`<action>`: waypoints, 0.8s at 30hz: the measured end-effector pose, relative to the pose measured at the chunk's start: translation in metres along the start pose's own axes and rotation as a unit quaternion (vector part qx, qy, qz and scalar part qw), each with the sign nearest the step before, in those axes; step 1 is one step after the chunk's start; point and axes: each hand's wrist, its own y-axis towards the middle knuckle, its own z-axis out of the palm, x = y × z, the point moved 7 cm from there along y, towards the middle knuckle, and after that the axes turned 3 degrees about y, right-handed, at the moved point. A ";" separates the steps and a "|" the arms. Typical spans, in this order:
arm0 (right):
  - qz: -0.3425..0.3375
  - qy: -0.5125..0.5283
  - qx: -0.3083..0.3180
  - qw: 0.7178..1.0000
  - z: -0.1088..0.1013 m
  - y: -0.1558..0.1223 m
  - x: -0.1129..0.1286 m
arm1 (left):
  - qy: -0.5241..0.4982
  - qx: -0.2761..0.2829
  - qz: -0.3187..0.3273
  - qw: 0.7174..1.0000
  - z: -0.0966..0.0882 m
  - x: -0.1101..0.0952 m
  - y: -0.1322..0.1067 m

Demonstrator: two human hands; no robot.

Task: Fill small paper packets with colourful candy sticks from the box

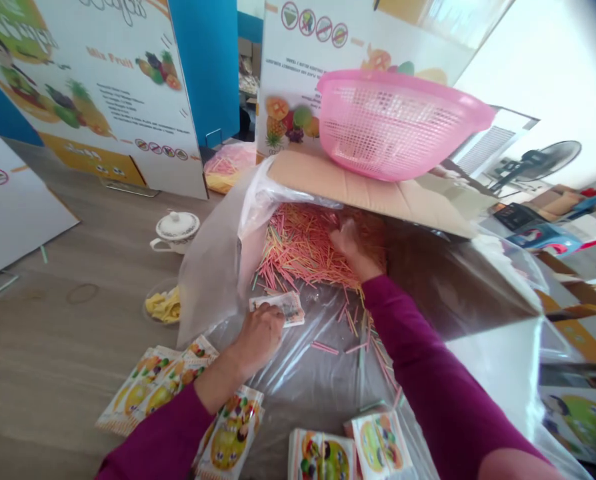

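My left hand [263, 335] is closed on the near edge of a small printed packet [291, 308] that lies on clear plastic sheeting. My right hand [347, 238] reaches under the flap of a cardboard box [323, 175], its curled fingers in a heap of thin coloured sticks [298, 250], mostly pink and orange. The fingertips are partly hidden among the sticks. Loose sticks trail out over the plastic sheet [298, 373]. Stacked printed packets [322, 457] lie at the near edge, and more fruit-printed packets [233, 433] lie under and beside my left forearm.
A pink basket [403, 127] rests on the box flap. To the left stand a lidded white cup [177, 230] and a dish of yellow strips [164, 305] on the wood-look table [78, 347]. Large printed cartons [128, 100] stand behind. A fan [548, 162] is at far right.
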 end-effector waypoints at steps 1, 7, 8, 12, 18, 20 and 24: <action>0.038 0.027 -0.001 0.999 0.005 -0.017 -0.005 | 0.007 -0.002 -0.002 1.000 0.001 0.000 0.001; 0.218 0.272 0.058 0.936 0.019 -0.140 -0.020 | 0.036 0.004 -0.006 0.999 -0.007 -0.003 0.003; 0.227 0.281 0.067 0.930 0.015 -0.155 -0.020 | 0.044 0.004 -0.004 0.999 -0.009 -0.004 0.004; 0.186 0.289 0.131 0.930 0.002 -0.188 -0.009 | 0.084 0.012 -0.021 0.996 -0.013 -0.007 0.004; 0.058 0.055 0.239 0.968 0.012 -0.214 0.015 | 0.089 -0.003 -0.061 0.994 -0.004 -0.020 0.002; 0.040 -0.087 0.293 0.951 0.022 -0.223 0.018 | 0.089 -0.014 -0.076 0.993 -0.002 -0.021 0.002; 0.046 -0.175 0.312 0.933 0.022 -0.229 0.014 | 0.052 -0.062 -0.083 0.993 -0.004 -0.009 0.007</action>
